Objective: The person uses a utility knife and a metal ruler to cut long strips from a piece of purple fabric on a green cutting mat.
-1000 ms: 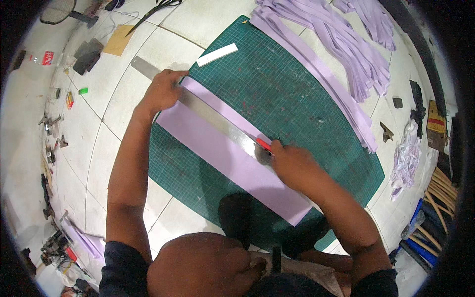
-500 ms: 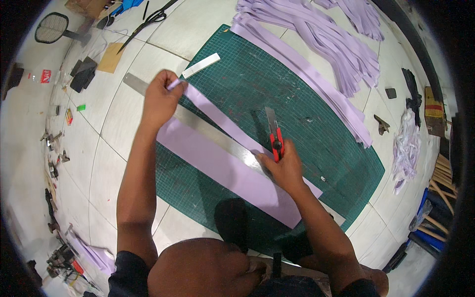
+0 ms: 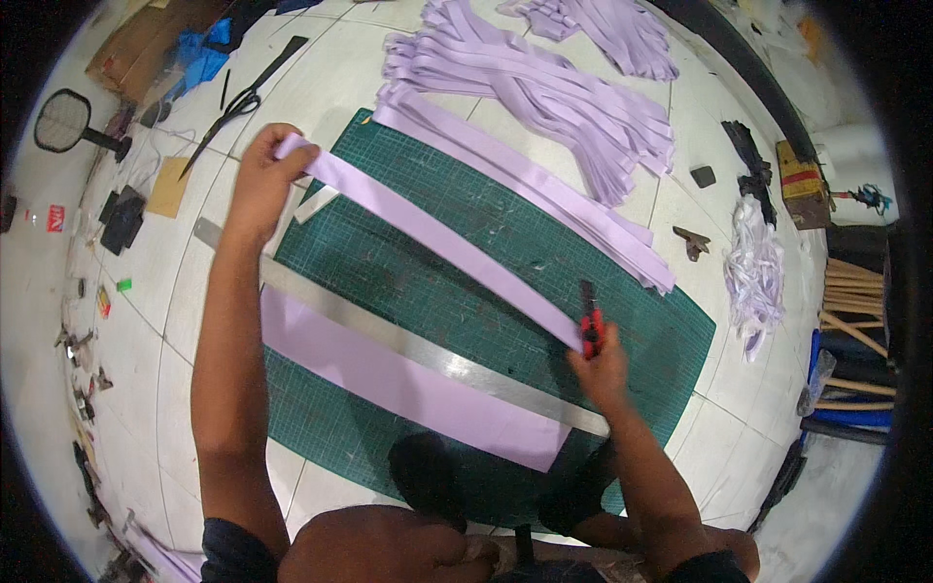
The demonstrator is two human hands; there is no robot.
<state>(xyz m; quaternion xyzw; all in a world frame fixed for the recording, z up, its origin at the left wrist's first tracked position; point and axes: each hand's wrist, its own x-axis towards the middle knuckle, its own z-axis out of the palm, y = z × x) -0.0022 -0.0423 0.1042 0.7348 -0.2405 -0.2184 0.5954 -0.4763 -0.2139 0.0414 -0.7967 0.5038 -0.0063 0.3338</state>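
Note:
A narrow lilac fabric strip [image 3: 437,237] stretches slantwise above a green cutting mat [image 3: 428,291]. Its upper left end is pinched in my left hand [image 3: 267,180]. At the lower right end, my right hand [image 3: 601,369] grips a red utility knife [image 3: 592,332] with its blade pointing away from me, and the strip's end meets those fingers. A long metal ruler [image 3: 389,335] lies across the mat, along the upper edge of a wider lilac fabric piece [image 3: 408,389]. Part of a short white bar [image 3: 316,204] shows beside my left wrist.
Cut lilac strips [image 3: 525,175] lie along the mat's far edge, with a larger pile of strips [image 3: 544,92] beyond. Black scissors [image 3: 238,105] rest on the tiles at far left. On the right are a metal clamp [image 3: 692,243] and a heap of pale scraps [image 3: 754,277].
Both hands have lifted the narrow strip off the ruler and carried it away from me, drawing it out straight. The knife moved right with my right hand. The view has shifted somewhat.

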